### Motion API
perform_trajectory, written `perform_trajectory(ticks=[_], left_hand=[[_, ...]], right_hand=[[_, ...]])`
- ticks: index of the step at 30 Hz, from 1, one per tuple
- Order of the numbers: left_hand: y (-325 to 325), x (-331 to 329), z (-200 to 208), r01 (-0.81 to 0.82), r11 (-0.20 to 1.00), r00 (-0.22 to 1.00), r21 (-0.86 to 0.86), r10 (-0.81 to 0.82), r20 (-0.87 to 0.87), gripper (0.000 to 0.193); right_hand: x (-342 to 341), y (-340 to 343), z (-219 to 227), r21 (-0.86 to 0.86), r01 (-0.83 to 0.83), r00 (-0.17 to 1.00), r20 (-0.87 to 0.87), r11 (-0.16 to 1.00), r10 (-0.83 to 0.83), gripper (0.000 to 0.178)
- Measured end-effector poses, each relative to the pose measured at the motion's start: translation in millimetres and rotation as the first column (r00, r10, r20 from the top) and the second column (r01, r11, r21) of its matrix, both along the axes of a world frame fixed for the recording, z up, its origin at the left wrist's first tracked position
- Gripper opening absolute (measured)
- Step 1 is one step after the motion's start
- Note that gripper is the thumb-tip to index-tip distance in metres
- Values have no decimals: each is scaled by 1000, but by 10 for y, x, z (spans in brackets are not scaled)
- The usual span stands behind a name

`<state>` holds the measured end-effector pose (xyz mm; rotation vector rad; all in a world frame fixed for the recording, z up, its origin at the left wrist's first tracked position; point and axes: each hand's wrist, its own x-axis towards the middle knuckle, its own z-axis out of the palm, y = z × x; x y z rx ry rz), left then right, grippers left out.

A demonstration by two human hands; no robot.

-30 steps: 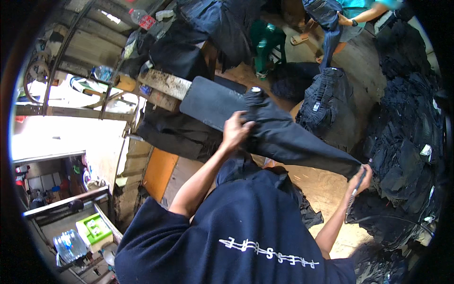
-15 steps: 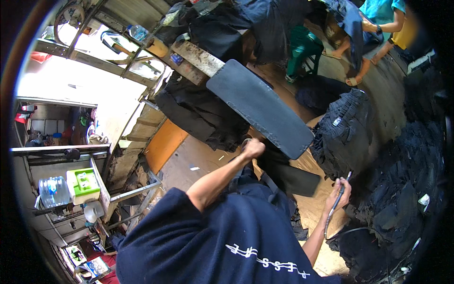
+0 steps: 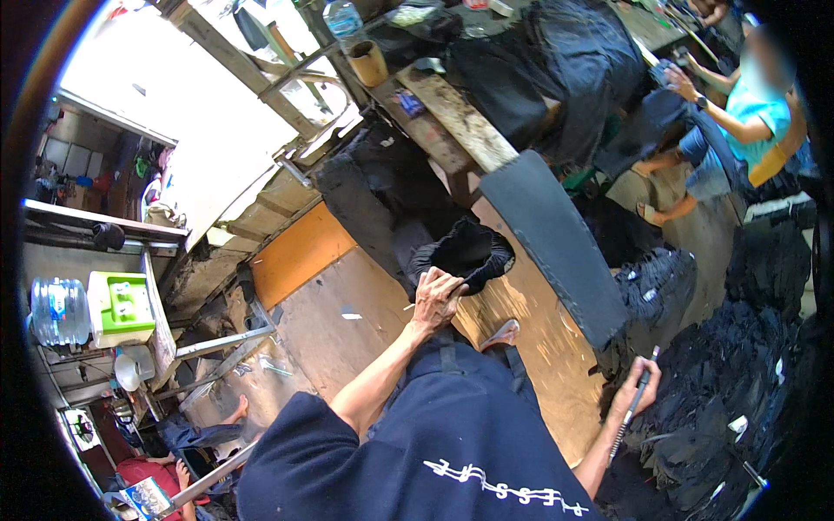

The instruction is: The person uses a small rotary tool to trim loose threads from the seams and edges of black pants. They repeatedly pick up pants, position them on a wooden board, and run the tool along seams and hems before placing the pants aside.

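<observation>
My left hand (image 3: 437, 300) grips the near rim of a black garment (image 3: 491, 265) with a gathered, elastic-looking waistband. The waistband gapes into a round opening, and the rest of the cloth hangs beside the long padded board (image 3: 556, 243). My right hand (image 3: 637, 391) is off to the right, closed around a slim pen-shaped tool (image 3: 644, 382). A spring-like sleeve and hose trail from the tool's lower end along my forearm. Its tip points up, away from the garment.
Dark cloth is heaped (image 3: 721, 408) on the right, with a gathered black garment (image 3: 656, 286) by the board's near end. A plank (image 3: 460, 113) supports its far end. Another person (image 3: 751, 122) sits at far right. A water jug (image 3: 61, 308) and green-white box (image 3: 122, 308) stand left.
The view has shifted. A black piece that stuck out below the board is gone from there, and the garment in my left hand now shows its open waistband. My right hand keeps the tool.
</observation>
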<state>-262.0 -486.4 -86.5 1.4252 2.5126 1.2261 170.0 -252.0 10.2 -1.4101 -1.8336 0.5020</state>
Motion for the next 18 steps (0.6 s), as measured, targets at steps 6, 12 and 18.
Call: perform_trajectory(ticks=[6, 12, 18], left_hand=[[-241, -1558, 566, -130, 979, 991, 154, 135, -19, 4], [-395, -3749, 383, -265, 950, 954, 165, 283, -97, 21], [-728, -4397, -828, -459, 719, 851, -521, 524, -26, 97]], right_hand=[[-388, -140, 359, 66, 86, 995, 40, 994, -89, 25], [-807, -655, 330, 35, 70, 988, 139, 997, -75, 25], [-922, -955, 109, -136, 81, 993, 94, 987, -68, 25]])
